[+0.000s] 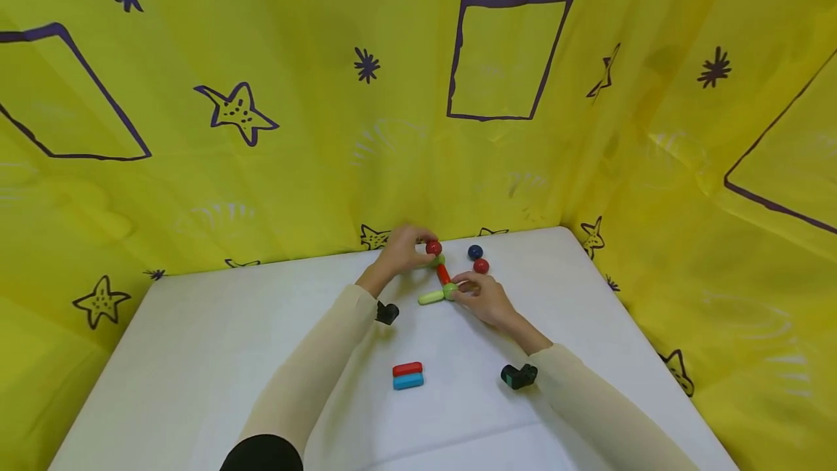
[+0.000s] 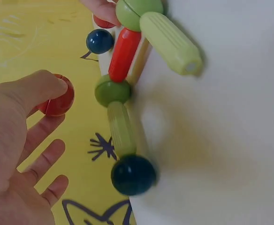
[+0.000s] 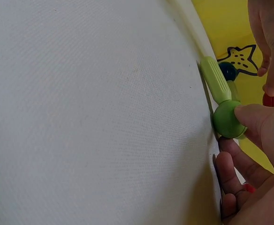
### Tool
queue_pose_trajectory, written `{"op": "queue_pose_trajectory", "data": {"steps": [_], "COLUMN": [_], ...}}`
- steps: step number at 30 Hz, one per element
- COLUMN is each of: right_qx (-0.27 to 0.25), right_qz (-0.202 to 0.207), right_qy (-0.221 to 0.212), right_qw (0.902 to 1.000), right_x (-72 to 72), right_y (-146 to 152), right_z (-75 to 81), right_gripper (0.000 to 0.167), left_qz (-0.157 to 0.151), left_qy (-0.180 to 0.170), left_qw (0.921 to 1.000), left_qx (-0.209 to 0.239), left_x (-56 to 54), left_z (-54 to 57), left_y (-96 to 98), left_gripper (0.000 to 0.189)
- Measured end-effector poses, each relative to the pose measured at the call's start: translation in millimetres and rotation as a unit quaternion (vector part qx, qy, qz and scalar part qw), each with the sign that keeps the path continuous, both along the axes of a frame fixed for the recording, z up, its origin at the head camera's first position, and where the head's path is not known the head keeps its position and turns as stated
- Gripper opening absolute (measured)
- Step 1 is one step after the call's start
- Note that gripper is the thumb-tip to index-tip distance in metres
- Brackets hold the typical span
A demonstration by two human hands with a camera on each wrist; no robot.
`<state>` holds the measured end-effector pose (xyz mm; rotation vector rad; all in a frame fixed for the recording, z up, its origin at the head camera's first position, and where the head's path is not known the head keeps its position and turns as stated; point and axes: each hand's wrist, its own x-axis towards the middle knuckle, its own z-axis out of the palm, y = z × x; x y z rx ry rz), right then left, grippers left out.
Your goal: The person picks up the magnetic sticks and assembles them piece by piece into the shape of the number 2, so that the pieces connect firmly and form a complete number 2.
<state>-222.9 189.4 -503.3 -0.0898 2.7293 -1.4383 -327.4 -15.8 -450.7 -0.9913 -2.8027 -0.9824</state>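
My left hand [image 1: 400, 253] pinches a red ball [image 2: 59, 97] between thumb and fingertip, beside a joined chain of balls and rods. In that chain, a near green ball [image 1: 450, 291] bears a pale green rod [image 1: 431, 298] and a red rod [image 1: 443, 274]. The red rod runs to a second green ball [image 2: 112, 91]. From there another pale green rod [image 2: 121, 129] leads to a dark teal ball [image 2: 133, 174]. My right hand [image 1: 485, 299] grips the near green ball, its thumb on top in the right wrist view.
To the chain's right lie a loose dark blue ball [image 1: 475, 252] and a red ball [image 1: 481, 266]. Nearer me, a red rod [image 1: 407, 368] and a blue rod [image 1: 408, 381] lie side by side. The white table [image 1: 229, 355] ends at a yellow patterned curtain [image 1: 294, 187].
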Motion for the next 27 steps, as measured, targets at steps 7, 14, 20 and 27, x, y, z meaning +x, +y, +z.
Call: {"op": "queue_pose_trajectory", "data": {"steps": [7, 14, 20, 27], "right_qx": [-0.002, 0.002, 0.008, 0.009], "right_qz": [0.008, 0.004, 0.009, 0.010], "right_qy": [0.011, 0.002, 0.001, 0.003], "right_qw": [0.9999, 1.0000, 0.9999, 0.9999], "right_x": [-0.5, -1.5, -2.1, -2.9], "right_y": [1, -1, 0, 0], "right_z": [-1.0, -1.8, -2.3, -2.4], "right_gripper": [0.025, 0.026, 0.026, 0.026], "left_qz": [0.004, 0.017, 0.035, 0.063], "left_qy": [0.032, 0.043, 0.035, -0.013], "left_qw": [0.9995, 0.9989, 0.9985, 0.9959], "left_qx": [0.006, 0.003, -0.025, -0.063], "left_x": [13.1, 26.3, 36.8, 51.1], "left_z": [-4.0, -10.3, -22.8, -33.3], "left_y": [-24.7, -49.1, -66.9, -80.9], "left_gripper": [0.031, 0.032, 0.030, 0.029]}}
